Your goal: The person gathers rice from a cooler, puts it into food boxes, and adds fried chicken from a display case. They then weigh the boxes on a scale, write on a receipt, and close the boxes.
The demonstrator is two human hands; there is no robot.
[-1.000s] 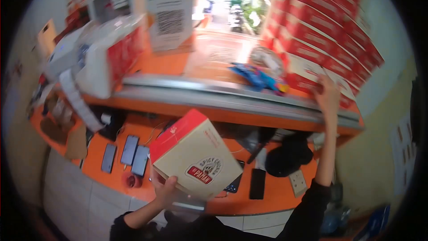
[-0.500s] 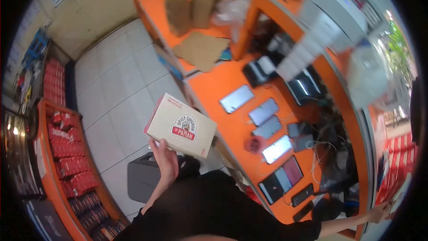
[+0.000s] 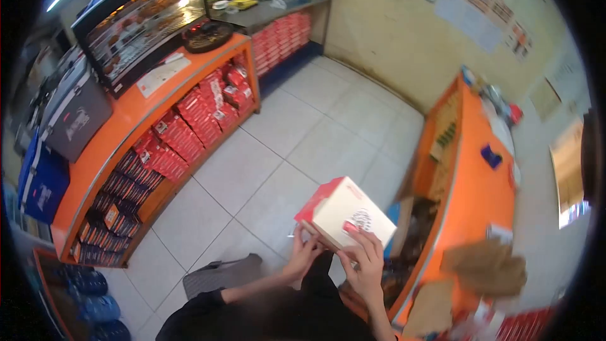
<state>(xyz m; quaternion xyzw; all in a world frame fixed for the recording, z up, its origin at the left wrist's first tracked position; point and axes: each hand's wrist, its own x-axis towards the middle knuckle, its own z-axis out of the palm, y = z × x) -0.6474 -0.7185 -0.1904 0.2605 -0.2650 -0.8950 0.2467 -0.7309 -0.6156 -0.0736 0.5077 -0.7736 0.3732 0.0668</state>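
Observation:
A cream cardboard food box (image 3: pixel 344 218) with red sides and a round printed logo is held in front of my body, over the tiled floor. My left hand (image 3: pixel 304 254) grips its near left edge, with fingers partly hidden by the box. On the near right side, my right hand (image 3: pixel 365 266) has its fingers on the printed lid and the thumb at the edge. The red side (image 3: pixel 319 199) of the box faces the left. Whatever is inside the box cannot be seen.
On the left, an orange counter (image 3: pixel 95 145) holds a lit food display case (image 3: pixel 145 25), with stacked red boxes (image 3: pixel 196 113) on its shelves. An orange counter (image 3: pixel 470 196) with brown paper bags (image 3: pixel 486 265) runs along the right. A grey stool-like object (image 3: pixel 221 275) sits on the floor.
My view has swung left, away from the phones on the counter. My right hand has come from the far right onto the box, which my left hand still holds.

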